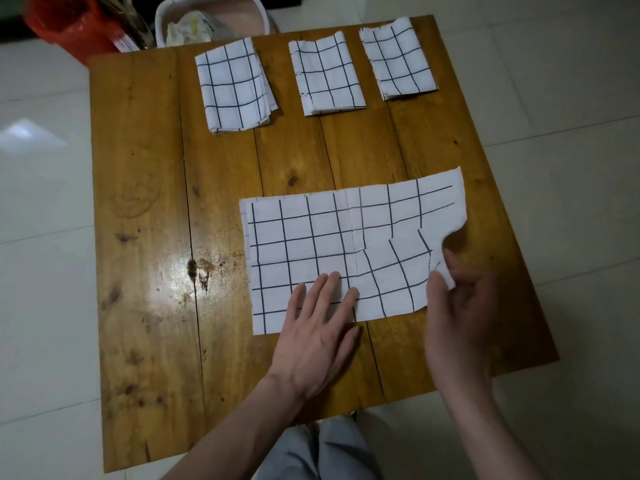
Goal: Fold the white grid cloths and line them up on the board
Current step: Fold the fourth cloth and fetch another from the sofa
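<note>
A white grid cloth (329, 247), folded into a long strip, lies across the near right part of the wooden board (145, 209). My left hand (318, 337) presses flat on its near edge, fingers straight. My right hand (453, 317) pinches the cloth's near right corner and lifts it, so the right end is curled up off the wood. Three folded grid cloths sit in a row along the far edge: left (235, 86), middle (327, 76), right (398, 60).
Behind the board stand a red bucket (69, 26) and a white basin (211, 20) holding crumpled material. Pale floor tiles surround the board. My grey-clad knees (325, 452) show below the near edge. The left half of the board is bare wood.
</note>
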The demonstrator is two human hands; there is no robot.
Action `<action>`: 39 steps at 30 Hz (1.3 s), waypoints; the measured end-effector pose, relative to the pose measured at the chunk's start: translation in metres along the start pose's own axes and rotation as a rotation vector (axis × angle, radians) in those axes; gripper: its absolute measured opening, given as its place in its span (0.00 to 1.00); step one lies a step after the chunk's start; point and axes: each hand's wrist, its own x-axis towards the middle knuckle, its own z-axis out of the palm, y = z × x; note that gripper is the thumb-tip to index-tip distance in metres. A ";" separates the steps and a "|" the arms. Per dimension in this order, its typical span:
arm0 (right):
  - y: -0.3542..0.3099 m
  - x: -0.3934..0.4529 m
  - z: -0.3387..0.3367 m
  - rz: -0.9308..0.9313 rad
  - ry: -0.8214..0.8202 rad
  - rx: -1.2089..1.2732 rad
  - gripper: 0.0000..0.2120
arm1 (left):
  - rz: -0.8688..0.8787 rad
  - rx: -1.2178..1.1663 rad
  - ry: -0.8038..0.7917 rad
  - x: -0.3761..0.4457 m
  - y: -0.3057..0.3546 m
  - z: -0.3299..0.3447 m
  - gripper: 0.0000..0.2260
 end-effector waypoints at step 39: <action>0.040 -0.077 0.137 -0.512 -0.605 -0.671 0.28 | -0.145 -0.177 0.253 -0.062 -0.088 -0.014 0.27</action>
